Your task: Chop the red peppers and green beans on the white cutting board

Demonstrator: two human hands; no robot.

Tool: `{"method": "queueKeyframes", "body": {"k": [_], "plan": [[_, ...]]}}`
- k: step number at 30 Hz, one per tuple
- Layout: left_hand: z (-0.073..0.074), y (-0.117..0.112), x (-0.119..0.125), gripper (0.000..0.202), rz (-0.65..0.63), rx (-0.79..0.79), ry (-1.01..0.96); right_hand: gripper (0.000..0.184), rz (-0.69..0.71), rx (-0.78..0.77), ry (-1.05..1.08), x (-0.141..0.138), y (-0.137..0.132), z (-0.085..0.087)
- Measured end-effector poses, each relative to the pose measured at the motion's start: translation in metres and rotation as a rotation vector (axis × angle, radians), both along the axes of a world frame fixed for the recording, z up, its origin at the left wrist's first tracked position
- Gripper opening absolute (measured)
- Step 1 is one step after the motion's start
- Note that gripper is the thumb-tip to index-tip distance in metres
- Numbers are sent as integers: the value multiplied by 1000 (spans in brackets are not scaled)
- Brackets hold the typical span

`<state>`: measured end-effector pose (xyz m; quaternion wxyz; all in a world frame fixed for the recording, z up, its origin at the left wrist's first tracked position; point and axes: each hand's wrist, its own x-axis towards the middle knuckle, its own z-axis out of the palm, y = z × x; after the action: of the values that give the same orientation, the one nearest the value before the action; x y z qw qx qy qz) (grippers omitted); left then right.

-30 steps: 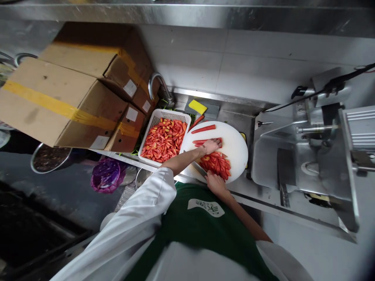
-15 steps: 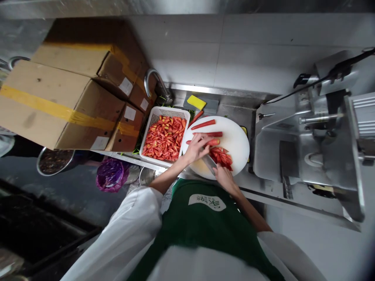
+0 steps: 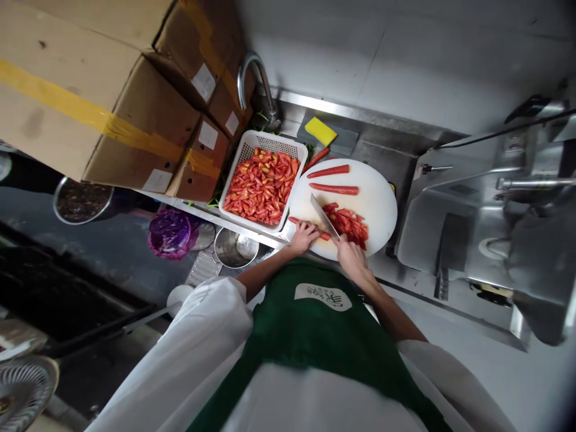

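My right hand [image 3: 351,257] grips a knife [image 3: 323,213] by its handle, the blade slanting up and to the left over the round white cutting board [image 3: 380,198]. Under the closed fingers of my left hand [image 3: 305,236] lies a red carrot [image 3: 323,235] near the board's front edge, its right end by the blade. Cut carrot pieces [image 3: 348,224] are heaped right of the knife. Two more lengths of carrot, an upper one [image 3: 328,171] and a lower one [image 3: 333,189], lie apart at the back of the board.
A white perforated basket [image 3: 294,146] full of carrot chunks stands left of the board. Behind are a yellow sponge [image 3: 321,131] and a faucet [image 3: 252,60]. Cardboard boxes [image 3: 148,129] crowd the left; a metal slicing machine [image 3: 454,216] is at right. A metal pot [image 3: 236,247] sits below the counter.
My left hand has moved with a carrot from mid-board toward the front edge. The knife now points toward the back of the board, beside that carrot. The camera view has shifted.
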<state>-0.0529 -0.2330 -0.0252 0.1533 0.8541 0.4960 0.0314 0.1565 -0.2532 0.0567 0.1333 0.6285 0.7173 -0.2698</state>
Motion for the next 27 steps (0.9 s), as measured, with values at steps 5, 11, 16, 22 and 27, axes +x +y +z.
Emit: {"method": "queueKeyframes", "body": {"k": [5, 11, 16, 22, 27], "plan": [[3, -5, 6, 39, 41, -42, 28, 36, 111, 13, -35, 3, -10, 14], [4, -6, 4, 39, 20, -60, -4, 38, 118, -6, -68, -25, 10, -2], [0, -13, 0, 38, 46, -68, -15, 39, 132, 11, -40, -22, 18, -2], [0, -19, 0, 37, 68, -48, -47, 39, 117, -34, -20, -31, 10, 1], [2, -23, -4, 37, 73, -47, -104, 38, 127, -29, -8, -31, 13, 1]]}}
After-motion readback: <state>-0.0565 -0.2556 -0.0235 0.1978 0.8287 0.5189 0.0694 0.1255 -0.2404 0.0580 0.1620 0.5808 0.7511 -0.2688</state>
